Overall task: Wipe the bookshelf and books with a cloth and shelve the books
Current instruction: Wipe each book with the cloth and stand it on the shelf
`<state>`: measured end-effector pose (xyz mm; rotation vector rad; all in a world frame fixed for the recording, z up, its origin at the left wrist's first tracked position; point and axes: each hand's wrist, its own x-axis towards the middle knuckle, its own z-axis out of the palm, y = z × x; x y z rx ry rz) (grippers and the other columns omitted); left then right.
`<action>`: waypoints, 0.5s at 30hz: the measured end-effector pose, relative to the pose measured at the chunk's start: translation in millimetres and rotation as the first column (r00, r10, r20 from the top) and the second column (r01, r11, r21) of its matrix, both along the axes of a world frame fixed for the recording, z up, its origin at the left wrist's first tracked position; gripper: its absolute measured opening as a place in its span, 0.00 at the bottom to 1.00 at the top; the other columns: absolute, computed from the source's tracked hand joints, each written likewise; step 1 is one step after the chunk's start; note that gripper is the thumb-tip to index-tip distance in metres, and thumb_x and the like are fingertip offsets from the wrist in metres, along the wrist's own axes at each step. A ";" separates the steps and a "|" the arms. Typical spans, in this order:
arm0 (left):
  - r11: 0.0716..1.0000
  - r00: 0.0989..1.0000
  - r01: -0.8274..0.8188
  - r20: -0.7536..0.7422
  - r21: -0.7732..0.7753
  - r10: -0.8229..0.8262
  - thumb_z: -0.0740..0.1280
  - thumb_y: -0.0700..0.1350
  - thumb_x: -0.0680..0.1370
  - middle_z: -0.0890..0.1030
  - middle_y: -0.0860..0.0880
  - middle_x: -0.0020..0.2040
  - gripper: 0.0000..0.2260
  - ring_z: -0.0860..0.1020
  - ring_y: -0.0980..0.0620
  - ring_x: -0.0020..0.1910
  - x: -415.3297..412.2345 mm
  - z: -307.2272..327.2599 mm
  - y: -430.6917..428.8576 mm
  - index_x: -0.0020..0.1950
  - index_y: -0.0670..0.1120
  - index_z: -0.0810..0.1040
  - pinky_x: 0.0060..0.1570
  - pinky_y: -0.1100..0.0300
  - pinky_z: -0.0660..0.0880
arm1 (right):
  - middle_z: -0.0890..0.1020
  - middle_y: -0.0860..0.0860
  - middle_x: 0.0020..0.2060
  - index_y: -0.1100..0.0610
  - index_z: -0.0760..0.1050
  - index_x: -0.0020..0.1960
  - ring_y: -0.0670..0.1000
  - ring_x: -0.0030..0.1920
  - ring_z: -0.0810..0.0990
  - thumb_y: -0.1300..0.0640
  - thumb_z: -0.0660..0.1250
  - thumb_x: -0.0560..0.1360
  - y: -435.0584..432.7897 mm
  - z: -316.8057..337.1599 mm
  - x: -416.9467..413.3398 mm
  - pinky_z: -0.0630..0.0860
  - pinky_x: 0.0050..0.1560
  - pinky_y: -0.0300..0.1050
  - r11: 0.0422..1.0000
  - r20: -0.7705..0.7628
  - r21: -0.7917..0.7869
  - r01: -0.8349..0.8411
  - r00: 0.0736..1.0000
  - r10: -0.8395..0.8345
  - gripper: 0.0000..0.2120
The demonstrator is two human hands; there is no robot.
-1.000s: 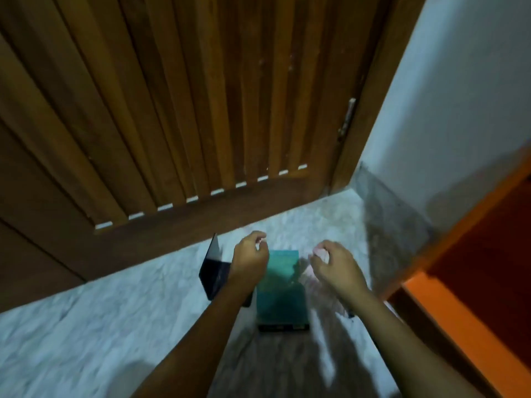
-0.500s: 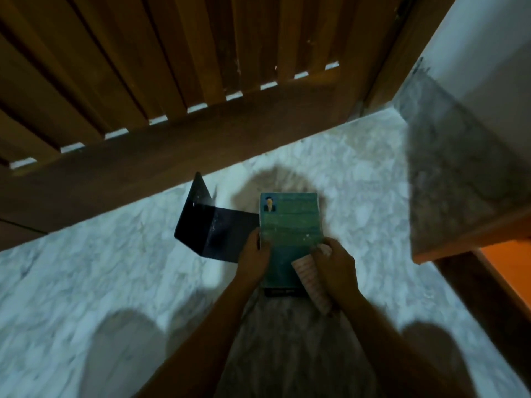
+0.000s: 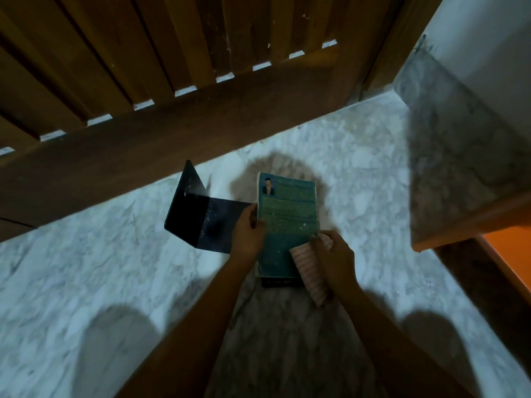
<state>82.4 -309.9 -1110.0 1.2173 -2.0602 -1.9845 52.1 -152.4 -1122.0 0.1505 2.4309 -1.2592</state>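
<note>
Fingers of the left hand [image 3: 247,231] curl against the left edge of the teal book [image 3: 287,222], thumb on the cover, gripping it at about mid-height; the right hand [image 3: 334,258] is closed around a folded pale striped cloth [image 3: 309,268], its fingers bunched on the cloth's upper end at the book's lower right corner, while the rest of the cloth trails down along the wrist; the cloth lies on the book's cover there. That book lies face up on the white marbled floor [image 3: 86,268], its cover showing a small portrait at the upper left and lines of text too blurred to read; it rests on top of a dark book [image 3: 280,282], of which only a black strip shows below the near edge (whether more books sit in the stack cannot be told). Just left of the stack, touching or nearly touching the left hand, sits a black bent bookend [image 3: 201,222], one plate flat on the floor and speckled with dust, the other standing up; beyond it runs a slatted wooden door [image 3: 172,53]; at the right edge an orange wooden piece [image 3: 508,248] shows below a grey marble skirting [image 3: 448,156].
</note>
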 end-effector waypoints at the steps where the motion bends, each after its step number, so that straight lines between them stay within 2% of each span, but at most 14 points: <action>1: 1.000 1.000 -0.009 -0.003 0.000 0.009 0.60 0.34 0.79 0.78 0.46 0.54 0.12 0.79 0.47 0.52 1.3 -1.0 0.1 0.60 0.46 0.73 0.54 0.47 0.77 | 0.79 0.52 0.49 0.56 0.75 0.55 0.49 0.47 0.76 0.52 0.63 0.78 0.3 0.7 -0.7 0.67 0.38 0.31 1.000 0.013 -0.014 0.001 1.000 -0.001 0.10; 6: 0.997 0.998 -0.066 -0.023 0.029 0.067 0.59 0.33 0.79 0.80 0.47 0.52 0.14 0.79 0.47 0.51 6.2 7.7 5.3 0.61 0.43 0.75 0.53 0.48 0.78 | 0.76 0.51 0.49 0.56 0.69 0.58 0.46 0.44 0.76 0.51 0.66 0.75 10.4 8.8 -6.1 0.72 0.38 0.37 0.994 0.172 -0.107 -0.007 0.985 0.025 0.15; 8: 0.996 0.996 -0.076 -0.044 0.040 0.078 0.59 0.32 0.79 0.80 0.47 0.53 0.15 0.79 0.48 0.50 8.5 19.8 7.3 0.63 0.42 0.75 0.51 0.50 0.79 | 0.75 0.55 0.52 0.58 0.67 0.59 0.50 0.48 0.78 0.55 0.68 0.73 18.7 17.4 -4.9 0.77 0.44 0.45 0.978 0.259 -0.209 0.011 0.965 0.044 0.18; 10: 0.994 0.992 -0.091 -0.083 0.061 0.096 0.59 0.32 0.79 0.80 0.44 0.55 0.16 0.80 0.48 0.50 11.5 35.1 7.9 0.65 0.41 0.73 0.51 0.50 0.79 | 0.76 0.58 0.55 0.59 0.67 0.59 0.54 0.51 0.79 0.59 0.69 0.71 26.5 28.4 -1.6 0.78 0.46 0.49 0.950 0.279 -0.307 0.053 0.960 0.037 0.19; 12: 0.992 0.986 -0.111 -0.119 0.065 0.118 0.59 0.34 0.79 0.81 0.42 0.54 0.17 0.80 0.47 0.50 14.2 56.2 7.8 0.66 0.43 0.73 0.53 0.49 0.78 | 0.77 0.54 0.52 0.55 0.67 0.57 0.50 0.50 0.79 0.64 0.66 0.74 29.5 47.2 5.1 0.77 0.43 0.45 0.928 0.193 -0.366 0.067 0.981 0.005 0.15; 15: 0.990 0.975 -0.126 -0.173 0.067 0.136 0.59 0.36 0.79 0.82 0.43 0.51 0.17 0.80 0.46 0.49 18.2 98.3 10.6 0.65 0.48 0.74 0.52 0.51 0.78 | 0.76 0.48 0.50 0.50 0.68 0.61 0.42 0.45 0.76 0.60 0.62 0.78 27.7 88.5 14.6 0.72 0.38 0.35 0.954 -0.025 -0.301 0.004 1.000 -0.012 0.13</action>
